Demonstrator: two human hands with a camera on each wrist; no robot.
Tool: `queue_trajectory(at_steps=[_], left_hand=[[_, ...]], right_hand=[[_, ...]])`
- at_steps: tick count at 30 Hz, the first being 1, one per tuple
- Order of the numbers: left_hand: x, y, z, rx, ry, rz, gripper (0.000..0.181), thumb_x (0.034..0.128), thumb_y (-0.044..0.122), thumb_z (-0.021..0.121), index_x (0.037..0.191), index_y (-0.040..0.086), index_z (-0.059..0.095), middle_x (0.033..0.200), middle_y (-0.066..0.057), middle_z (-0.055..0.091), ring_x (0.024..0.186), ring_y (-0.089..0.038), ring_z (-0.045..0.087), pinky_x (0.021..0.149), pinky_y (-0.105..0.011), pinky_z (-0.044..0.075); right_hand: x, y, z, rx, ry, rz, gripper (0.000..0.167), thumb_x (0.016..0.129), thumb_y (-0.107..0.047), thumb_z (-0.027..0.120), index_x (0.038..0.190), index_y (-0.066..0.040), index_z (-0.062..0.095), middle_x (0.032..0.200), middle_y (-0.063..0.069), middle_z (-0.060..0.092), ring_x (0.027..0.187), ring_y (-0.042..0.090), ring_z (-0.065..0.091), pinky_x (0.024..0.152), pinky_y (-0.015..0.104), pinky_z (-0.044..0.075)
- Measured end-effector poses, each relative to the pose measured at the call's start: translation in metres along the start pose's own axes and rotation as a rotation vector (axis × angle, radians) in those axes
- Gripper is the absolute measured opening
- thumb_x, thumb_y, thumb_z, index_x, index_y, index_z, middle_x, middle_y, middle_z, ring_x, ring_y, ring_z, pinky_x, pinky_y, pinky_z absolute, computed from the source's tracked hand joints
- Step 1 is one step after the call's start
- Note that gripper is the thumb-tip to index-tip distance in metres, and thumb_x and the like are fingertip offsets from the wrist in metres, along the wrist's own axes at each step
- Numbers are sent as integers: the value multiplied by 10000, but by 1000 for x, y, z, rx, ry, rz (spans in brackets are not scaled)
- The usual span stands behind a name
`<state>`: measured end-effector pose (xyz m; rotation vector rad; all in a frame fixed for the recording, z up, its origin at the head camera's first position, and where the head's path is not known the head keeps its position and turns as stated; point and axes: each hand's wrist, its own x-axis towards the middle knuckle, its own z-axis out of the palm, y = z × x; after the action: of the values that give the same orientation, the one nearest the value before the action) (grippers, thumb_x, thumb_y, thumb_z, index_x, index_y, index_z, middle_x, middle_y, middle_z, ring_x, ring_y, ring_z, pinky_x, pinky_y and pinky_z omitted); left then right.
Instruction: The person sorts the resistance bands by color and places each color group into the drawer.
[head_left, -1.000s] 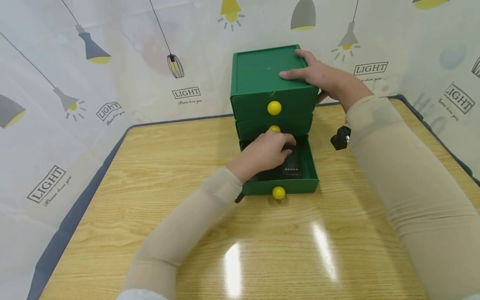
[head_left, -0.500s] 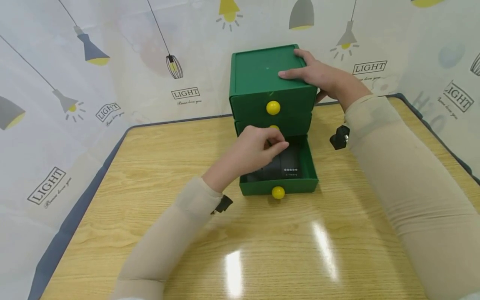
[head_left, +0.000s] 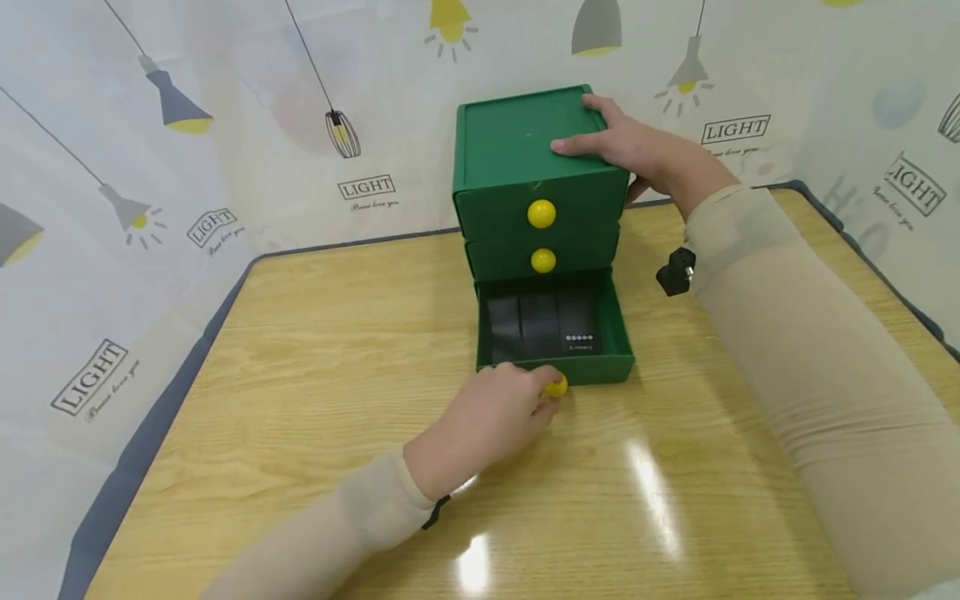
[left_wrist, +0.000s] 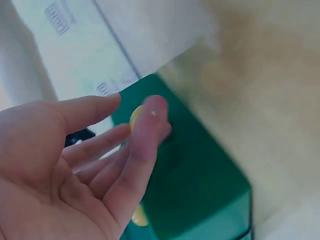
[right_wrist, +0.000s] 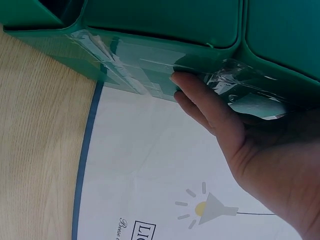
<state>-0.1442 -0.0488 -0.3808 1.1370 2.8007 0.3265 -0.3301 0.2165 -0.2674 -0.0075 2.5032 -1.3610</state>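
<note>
A green drawer unit (head_left: 534, 142) stands at the back of the table, its bottom drawer (head_left: 600, 369) pulled out. Inside that drawer lies a flat black item (head_left: 540, 325) in panels, with white dots and small lettering. My left hand (head_left: 491, 425) is at the drawer's yellow knob (head_left: 556, 387), a finger in front of it. In the left wrist view, the thumb (left_wrist: 95, 111) stands apart from the loosely bent fingers (left_wrist: 140, 150). My right hand (head_left: 637, 150) rests on the unit's right top edge, thumb and a finger on top, other fingers (right_wrist: 202, 97) extended against its taped side.
Two upper drawers with yellow knobs (head_left: 542, 214) are closed. A patterned white backdrop (head_left: 247, 150) hangs behind and beside the wooden table (head_left: 337, 333). A small black device (head_left: 677, 272) is on the right wrist.
My left hand has come out of the bottom drawer and moved down and forward to its knob, uncovering the black item. The right hand has stayed on the unit.
</note>
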Motion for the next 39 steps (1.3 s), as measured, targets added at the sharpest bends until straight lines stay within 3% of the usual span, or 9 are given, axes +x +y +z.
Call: queue_trajectory(at_steps=[4,8,14,19,26,30,33,37,39], left_hand=[[2,-4,9,-131,-29,-52,321,1058,224,683,1369,147,685,970,-51,809,502,-44,498,477,-190,431],[9,-11,12,-271,-11,-103,327,1043,184,703,1369,157,698,1171,-59,800,663,-44,597,583,-178,492],[24,-22,11,-396,66,-163,257,1051,204,698,1298,173,762,1044,-46,815,603,-69,539,558,-203,435],[36,-27,11,-431,106,-190,216,1054,215,695,1238,181,801,1064,-24,824,614,-57,558,554,-201,438],[56,-41,11,-457,144,-241,255,1069,182,664,1301,178,770,1152,-46,813,658,-122,589,579,-235,452],[73,-52,9,-517,121,-295,361,1078,193,644,1437,212,678,1356,-44,747,898,-149,692,756,-272,545],[85,-57,7,-693,80,-355,422,1088,179,618,1508,220,608,1417,-106,698,935,-189,693,825,-309,577],[92,-62,5,-957,64,-441,405,1099,121,578,1495,199,613,1272,-192,687,778,-220,607,744,-346,594],[94,-62,3,-1024,60,-459,395,1104,107,562,1483,199,621,1227,-198,669,782,-202,576,746,-352,596]], right_hand=[[-1,0,0,2,-3,1,1088,954,-714,604,1639,-504,-216,1806,87,-98,1573,467,323,1140,720,444],[-1,0,-1,-4,3,1,1087,952,-720,603,1643,-502,-208,1807,91,-87,1564,464,342,1146,710,445],[0,-1,1,3,17,-6,1069,959,-709,599,1647,-502,-192,1808,90,-71,1563,454,349,1157,713,430],[0,0,1,-6,16,-5,1067,961,-709,596,1649,-498,-192,1807,94,-78,1565,465,340,1154,717,430],[0,1,-1,-8,1,2,1079,959,-709,600,1638,-508,-214,1805,99,-99,1566,469,334,1116,709,472],[-1,0,-2,0,-3,9,1078,961,-703,598,1638,-505,-218,1803,106,-103,1564,473,334,1125,716,460],[-2,-1,-1,8,2,13,1077,960,-704,599,1641,-503,-210,1803,101,-109,1569,479,322,1142,724,438],[-2,-2,-1,9,-2,16,1072,962,-702,595,1642,-503,-209,1803,102,-107,1564,482,325,1143,724,436],[-2,-2,-2,10,-1,16,1068,965,-697,593,1641,-504,-211,1802,101,-115,1566,483,319,1140,727,436]])
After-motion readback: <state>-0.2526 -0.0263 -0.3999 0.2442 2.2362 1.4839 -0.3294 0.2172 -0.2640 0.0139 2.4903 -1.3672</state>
